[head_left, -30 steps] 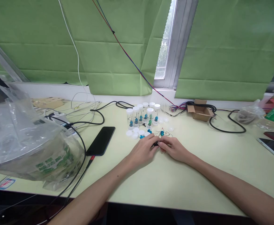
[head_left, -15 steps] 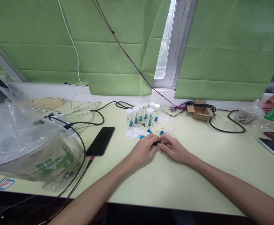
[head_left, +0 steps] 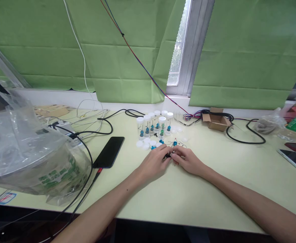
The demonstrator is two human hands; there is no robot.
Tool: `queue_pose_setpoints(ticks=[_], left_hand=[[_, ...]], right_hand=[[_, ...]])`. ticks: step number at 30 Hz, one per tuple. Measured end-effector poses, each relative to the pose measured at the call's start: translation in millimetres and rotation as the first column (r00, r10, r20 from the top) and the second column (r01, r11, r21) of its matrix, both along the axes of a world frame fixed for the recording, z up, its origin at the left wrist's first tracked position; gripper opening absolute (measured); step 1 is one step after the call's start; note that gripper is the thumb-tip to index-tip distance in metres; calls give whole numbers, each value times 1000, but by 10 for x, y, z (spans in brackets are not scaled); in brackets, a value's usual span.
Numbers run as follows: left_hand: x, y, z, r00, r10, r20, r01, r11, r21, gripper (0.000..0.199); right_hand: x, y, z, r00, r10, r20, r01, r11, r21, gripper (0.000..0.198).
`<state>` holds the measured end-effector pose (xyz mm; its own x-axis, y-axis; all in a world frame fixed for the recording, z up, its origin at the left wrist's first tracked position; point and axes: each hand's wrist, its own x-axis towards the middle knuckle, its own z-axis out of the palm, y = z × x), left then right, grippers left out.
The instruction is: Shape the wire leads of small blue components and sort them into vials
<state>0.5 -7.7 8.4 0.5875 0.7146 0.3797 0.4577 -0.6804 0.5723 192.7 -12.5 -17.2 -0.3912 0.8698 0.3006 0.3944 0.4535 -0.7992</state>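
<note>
My left hand (head_left: pixel 156 160) and my right hand (head_left: pixel 188 159) meet over the table, fingers closed around a small black part (head_left: pixel 168 155). Its exact kind is hidden by the fingertips. Just beyond the hands lie blue pieces (head_left: pixel 161 141) and another blue piece with thin metal pins (head_left: pixel 175 143). Several clear tubes with white caps (head_left: pixel 147 126) stand upright behind, most with a blue piece inside; one tube (head_left: pixel 162 128) holds a green piece. Loose white caps (head_left: pixel 145 145) lie in front of the tubes, left of my fingers.
A black phone (head_left: pixel 109 152) with a cable lies left of my hands. A bulky plastic bag (head_left: pixel 36 158) fills the left side. An open cardboard box (head_left: pixel 216 120) and black cables (head_left: pixel 249 139) sit at the back right. More phones (head_left: pixel 295 162) lie at the right edge.
Almost nothing differs. Both hands stay in place around the black part, with only a very slight shift of the right fingers.
</note>
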Motion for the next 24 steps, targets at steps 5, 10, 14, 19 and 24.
queue_pose_setpoints(ticks=[5, 10, 14, 19, 24], left_hand=[[-3, -1, -4, 1000, 15, 5, -15, 1000, -1, 23], [-14, 0, -9, 1000, 0, 3, 0, 1000, -20, 27], [-5, -2, -13, 1000, 7, 9, -6, 1000, -21, 22], [1, 3, -8, 1000, 2, 5, -1, 1000, -19, 17], [-3, 13, -14, 1000, 0, 0, 0, 1000, -16, 24]], right_hand=[[13, -8, 1, 999, 33, -9, -32, 999, 22, 20], [20, -5, -9, 999, 45, -23, -45, 999, 9, 18], [6, 8, -7, 1000, 21, -20, -21, 1000, -15, 19], [-7, 16, -4, 1000, -2, -6, 2, 1000, -16, 24], [12, -2, -12, 1000, 18, -17, -17, 1000, 2, 15]])
